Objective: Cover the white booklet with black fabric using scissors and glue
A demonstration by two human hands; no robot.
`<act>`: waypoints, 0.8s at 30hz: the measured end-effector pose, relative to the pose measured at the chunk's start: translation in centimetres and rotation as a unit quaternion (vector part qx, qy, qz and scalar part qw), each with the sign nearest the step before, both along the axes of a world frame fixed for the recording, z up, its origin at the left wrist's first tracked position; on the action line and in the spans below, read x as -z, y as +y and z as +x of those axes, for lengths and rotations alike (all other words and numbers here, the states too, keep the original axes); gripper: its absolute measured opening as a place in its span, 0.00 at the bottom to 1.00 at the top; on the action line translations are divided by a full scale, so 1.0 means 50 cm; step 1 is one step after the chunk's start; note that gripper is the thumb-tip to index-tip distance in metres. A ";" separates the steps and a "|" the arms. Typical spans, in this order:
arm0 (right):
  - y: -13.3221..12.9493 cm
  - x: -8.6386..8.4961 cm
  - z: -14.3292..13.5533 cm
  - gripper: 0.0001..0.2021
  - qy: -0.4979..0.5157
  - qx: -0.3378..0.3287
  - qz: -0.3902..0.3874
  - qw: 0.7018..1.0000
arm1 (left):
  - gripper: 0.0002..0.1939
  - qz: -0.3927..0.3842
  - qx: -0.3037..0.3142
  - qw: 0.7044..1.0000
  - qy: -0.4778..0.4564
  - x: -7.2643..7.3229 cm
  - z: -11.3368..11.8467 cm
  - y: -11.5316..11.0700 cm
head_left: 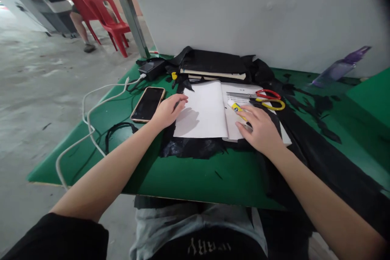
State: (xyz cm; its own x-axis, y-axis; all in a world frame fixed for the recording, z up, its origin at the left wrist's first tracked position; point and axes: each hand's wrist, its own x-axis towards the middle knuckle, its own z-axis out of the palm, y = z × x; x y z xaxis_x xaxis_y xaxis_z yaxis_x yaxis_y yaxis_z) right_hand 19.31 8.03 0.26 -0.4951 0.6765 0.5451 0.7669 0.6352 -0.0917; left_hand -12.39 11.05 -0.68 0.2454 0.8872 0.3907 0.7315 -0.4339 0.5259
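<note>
An open book [202, 109] lies in front of me, its left page blank and its right page carrying some print. My left hand [170, 109] rests at the left edge of that page, fingers loosely stretched, with no object visible in it. Over the right page is my right hand [258, 126], thumb apart and fingers across the lower end of a yellow and white glue stick [234, 106]. A firm grip on the stick does not show. Scissors [269, 99] with red and yellow handles lie just beyond this hand, blades pointing left over the page.
A phone [148, 104] lies left of the book, near a white cable [88, 120] and a black charger [151, 68]. Black material [213, 60] is bundled behind the book. A purple bottle [338, 69] stands right on the green table [195, 178]. A person sits near red chairs [106, 12].
</note>
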 end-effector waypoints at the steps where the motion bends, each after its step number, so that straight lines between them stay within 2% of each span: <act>1: -0.014 -0.008 -0.007 0.14 -0.008 -0.024 -0.005 1.000 | 0.16 0.014 0.004 1.000 0.028 -0.010 0.002 -0.006; 5: -0.063 -0.037 -0.028 0.14 -0.090 -0.146 -0.051 0.984 | 0.18 0.032 -0.003 0.987 0.159 -0.063 0.002 -0.049; 8: -0.080 -0.038 -0.035 0.15 -0.151 -0.186 -0.048 0.970 | 0.17 -0.009 -0.060 0.977 0.202 -0.088 -0.011 -0.101; 10: -0.080 -0.029 -0.039 0.15 -0.164 -0.188 -0.033 0.968 | 0.18 -0.048 -0.096 0.968 0.227 -0.085 -0.027 -0.141; 14: -0.067 -0.010 -0.052 0.15 -0.162 -0.186 -0.004 0.969 | 0.20 -0.081 -0.122 0.951 0.271 -0.051 -0.059 -0.212; 16: -0.060 -0.004 -0.061 0.15 -0.166 -0.189 0.009 0.968 | 0.19 -0.098 -0.105 0.962 0.234 -0.035 -0.069 -0.237; 19: -0.055 0.001 -0.073 0.13 -0.172 -0.188 0.019 0.967 | 0.18 -0.148 -0.077 0.979 0.118 -0.020 -0.075 -0.260; 24: -0.052 0.012 -0.079 0.13 -0.141 -0.189 0.000 0.972 | 0.21 -0.212 -0.088 0.969 -0.096 -0.010 -0.074 -0.274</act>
State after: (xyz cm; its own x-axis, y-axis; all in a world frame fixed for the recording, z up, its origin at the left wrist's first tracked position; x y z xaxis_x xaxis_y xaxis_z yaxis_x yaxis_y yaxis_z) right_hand 15.36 5.42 -0.32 -0.8382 0.4170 0.3516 0.4735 0.8762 0.0895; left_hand -16.08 -2.63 -0.18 0.0342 0.9994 0.0056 0.6458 -0.0263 0.7631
